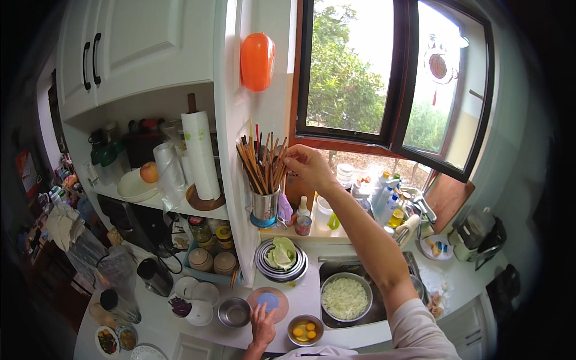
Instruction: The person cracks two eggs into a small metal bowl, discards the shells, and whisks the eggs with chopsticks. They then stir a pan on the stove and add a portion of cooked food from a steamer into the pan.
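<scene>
My right hand point(310, 168) reaches up to a metal holder point(264, 204) packed with wooden chopsticks point(265, 168). Its thumb and forefinger pinch at a chopstick on the holder's right side. Low on the counter, my left hand point(263, 325) rests its fingertips on the near edge of a blue disc point(268, 300), which lies on a round pinkish mat point(281, 310). To the right of that hand is a metal bowl point(293, 343) holding several raw egg yolks point(310, 326). A second metal bowl point(234, 312), with nothing visible in it, stands to the left.
A bowl of shredded pale-green vegetable point(344, 297) sits in the sink point(360, 321). Nested metal bowls point(258, 265) hold cabbage leaves point(281, 254). Bottles point(387, 202) crowd the sill below the opened window point(443, 90). White bowls point(200, 312) and a shelf unit point(234, 180) stand left.
</scene>
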`<state>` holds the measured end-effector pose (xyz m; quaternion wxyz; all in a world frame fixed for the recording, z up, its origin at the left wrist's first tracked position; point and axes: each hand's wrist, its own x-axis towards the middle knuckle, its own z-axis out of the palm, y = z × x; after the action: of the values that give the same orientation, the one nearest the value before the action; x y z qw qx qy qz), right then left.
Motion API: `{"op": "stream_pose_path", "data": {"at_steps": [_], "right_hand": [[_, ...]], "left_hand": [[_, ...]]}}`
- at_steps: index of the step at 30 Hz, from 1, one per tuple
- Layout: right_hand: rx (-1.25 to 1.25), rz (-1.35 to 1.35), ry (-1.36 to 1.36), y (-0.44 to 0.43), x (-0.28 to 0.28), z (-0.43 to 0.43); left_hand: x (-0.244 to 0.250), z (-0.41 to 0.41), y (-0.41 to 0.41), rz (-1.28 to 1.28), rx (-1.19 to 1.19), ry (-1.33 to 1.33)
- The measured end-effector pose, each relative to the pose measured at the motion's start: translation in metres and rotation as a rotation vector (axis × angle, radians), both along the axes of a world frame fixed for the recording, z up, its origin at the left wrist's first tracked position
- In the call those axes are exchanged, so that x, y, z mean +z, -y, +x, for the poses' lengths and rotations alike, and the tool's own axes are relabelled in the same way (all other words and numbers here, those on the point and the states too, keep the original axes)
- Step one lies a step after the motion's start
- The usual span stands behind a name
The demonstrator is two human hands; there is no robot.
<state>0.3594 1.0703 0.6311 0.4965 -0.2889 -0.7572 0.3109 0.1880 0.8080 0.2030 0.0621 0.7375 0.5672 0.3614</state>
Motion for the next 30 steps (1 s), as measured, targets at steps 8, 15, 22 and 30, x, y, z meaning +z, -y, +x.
{"op": "stream_pose_path", "data": {"at_steps": [8, 15, 22, 30], "right_hand": [[-0.064, 0.147, -0.042, -0.013, -0.014, -0.007], [-0.071, 0.061, 0.027, 0.011, 0.001, -0.01], [-0.054, 0.046, -0.04, 0.0, -0.007, -0.004], [-0.115, 0.16, 0.004, 0.011, 0.005, -0.003]], "left_hand": [[0.017, 0.005, -0.004, -0.026, -0.012, 0.037], [0.011, 0.002, -0.001, -0.04, -0.002, 0.01], [0.014, 0.005, 0.002, -0.064, -0.012, 0.01], [0.011, 0.006, 0.005, -0.061, -0.001, 0.012]]}}
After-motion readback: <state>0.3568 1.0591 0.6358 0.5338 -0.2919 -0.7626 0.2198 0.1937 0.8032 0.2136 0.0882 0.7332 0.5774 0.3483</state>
